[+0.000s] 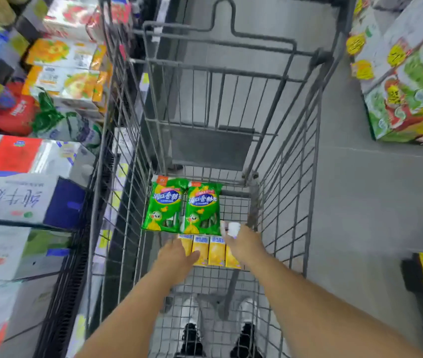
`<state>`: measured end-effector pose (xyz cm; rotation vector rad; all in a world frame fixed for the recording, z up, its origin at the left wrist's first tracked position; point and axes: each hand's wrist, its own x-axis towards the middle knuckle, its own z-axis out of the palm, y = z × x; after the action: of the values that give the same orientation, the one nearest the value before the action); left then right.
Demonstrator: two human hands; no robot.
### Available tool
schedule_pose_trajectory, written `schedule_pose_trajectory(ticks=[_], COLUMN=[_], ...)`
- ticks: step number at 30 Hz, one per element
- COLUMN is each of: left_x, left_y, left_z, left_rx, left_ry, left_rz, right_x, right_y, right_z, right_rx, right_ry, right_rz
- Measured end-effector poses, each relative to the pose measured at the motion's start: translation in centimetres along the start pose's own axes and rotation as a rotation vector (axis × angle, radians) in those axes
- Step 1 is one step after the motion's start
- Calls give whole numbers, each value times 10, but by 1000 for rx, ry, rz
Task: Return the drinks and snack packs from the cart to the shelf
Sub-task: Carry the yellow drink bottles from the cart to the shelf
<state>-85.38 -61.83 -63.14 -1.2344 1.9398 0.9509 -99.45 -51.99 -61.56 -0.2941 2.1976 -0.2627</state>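
- Currently: both hands reach into the cart [293,177]; left hand [176,257], fingers relaxed, touches the yellow drink cartons [211,250].
- Right hand [242,244]: grip cannot be told.
- Green snack packs [183,205] lie beyond.
- Next: grasp cartons, lift toward left shelf [24,197].

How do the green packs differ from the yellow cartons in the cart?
The green packs are flat printed pouches, two side by side; the yellow cartons are smaller boxes in a row of about four. The packs lie clear of the hands; the left hand partly covers the cartons. Both rest on the cart floor.
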Motion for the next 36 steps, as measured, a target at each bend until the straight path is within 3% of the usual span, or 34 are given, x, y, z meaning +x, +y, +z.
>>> schedule_pose_trajectory(ticks=[4,13,18,21,26,32,36], left_x=[52,109,111,106,93,23,-11], left_y=[-15,-21,-24,-28,-32,-35,-40], left_z=[26,56,63,66,64,41,14], left_rx=[-76,-420,-441,-410,-478,-763,-891], left_ry=[40,86,163,211,46,-131,-116], left_rz=[-90,-171,-176,-194,-280,-384,-235], right_x=[36,87,93,91,80,16,-46], right_y=[23,45,50,50,50,26,-7], right_z=[35,81,91,88,80,38,-23], right_rx=[25,192,228,108,94,163,374], right_ry=[29,84,143,174,89,-45,-88], right_rz=[156,263,299,293,270,190,83])
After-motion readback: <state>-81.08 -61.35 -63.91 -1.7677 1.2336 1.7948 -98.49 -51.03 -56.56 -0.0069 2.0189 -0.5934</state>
